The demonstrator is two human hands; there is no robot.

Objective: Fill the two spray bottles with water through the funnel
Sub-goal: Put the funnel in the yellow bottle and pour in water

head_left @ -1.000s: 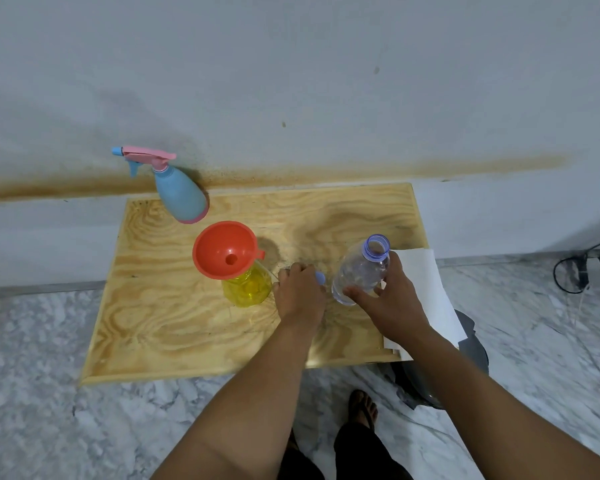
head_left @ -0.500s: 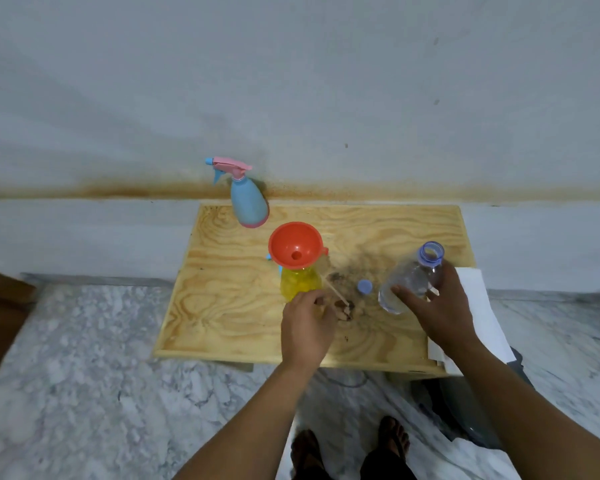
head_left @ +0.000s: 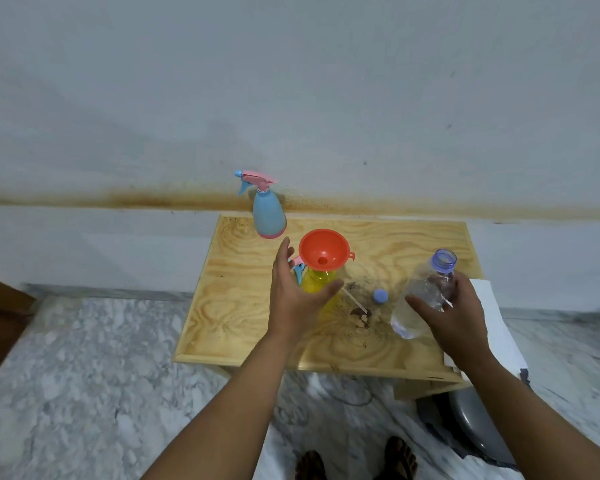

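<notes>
My right hand (head_left: 459, 320) gripped the clear water bottle (head_left: 423, 296), uncapped, tilted and holding a little water; its blue cap (head_left: 380, 295) lay on the wooden tabletop (head_left: 243, 306). My left hand (head_left: 293, 296) was spread open beside the yellow spray bottle (head_left: 314, 282), which carried the orange funnel (head_left: 323, 252) in its neck. The blue spray bottle (head_left: 267, 213) stood at the tabletop's far edge with its sprayer on.

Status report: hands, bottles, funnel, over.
Left hand open beside yellow spray bottle. Right hand holds uncapped water bottle, tilted. Funnel seated in yellow bottle. Blue spray bottle behind, clear.
</notes>
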